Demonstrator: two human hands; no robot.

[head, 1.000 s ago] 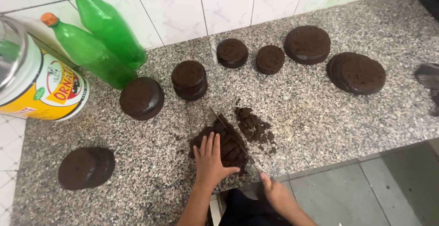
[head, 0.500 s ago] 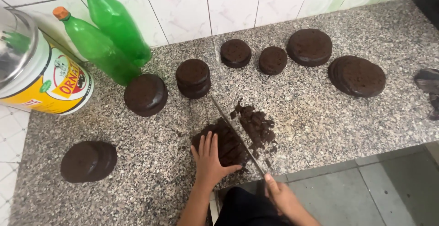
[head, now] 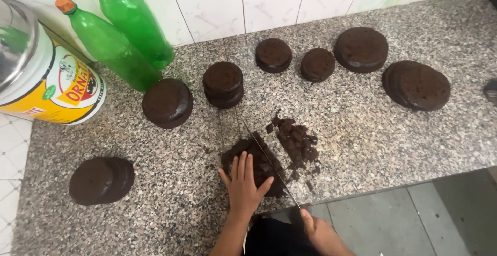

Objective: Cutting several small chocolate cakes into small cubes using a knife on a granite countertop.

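The knife (head: 269,164) has slid left into the cake (head: 253,165) on speckled granite counter (head: 362,131), right hand (head: 321,232) gripping, left hand (head: 243,186) flat.

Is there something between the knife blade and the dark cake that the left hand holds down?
Nothing visible: the knife blade lies directly across the dark cake, beside the left hand; the right hand holds the handle.
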